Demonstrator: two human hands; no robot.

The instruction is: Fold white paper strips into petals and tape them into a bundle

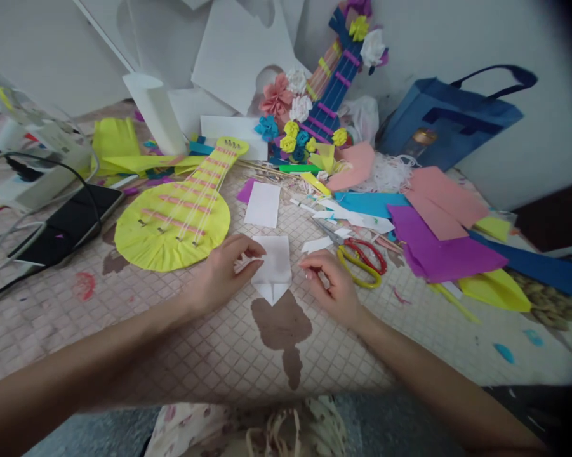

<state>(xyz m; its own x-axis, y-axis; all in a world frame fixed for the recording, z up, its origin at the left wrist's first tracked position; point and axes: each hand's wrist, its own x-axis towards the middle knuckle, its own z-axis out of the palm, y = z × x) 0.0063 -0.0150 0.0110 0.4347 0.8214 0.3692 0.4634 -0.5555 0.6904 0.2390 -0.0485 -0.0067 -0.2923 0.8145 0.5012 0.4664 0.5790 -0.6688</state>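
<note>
A small white paper (272, 266) lies on the patterned tabletop between my hands, its near end folded to a point. My left hand (231, 263) is at its left edge, thumb and forefinger curved toward each other over the paper with a small gap between the tips. Just right of the paper, my right hand (331, 282) is curled with the fingertips close to the thumb; whether something tiny is between them is too small to tell. Beyond the folded paper lies a flat white rectangle (262, 205), partly over a purple piece.
Left of my hands lies a yellow paper instrument (174, 222); a phone (69, 225) and cables are farther left. Scissors (362, 259) with red and yellow handles lie at right, near coloured paper (442, 244). Behind stand paper flowers (277, 95) and a blue bag (450, 120).
</note>
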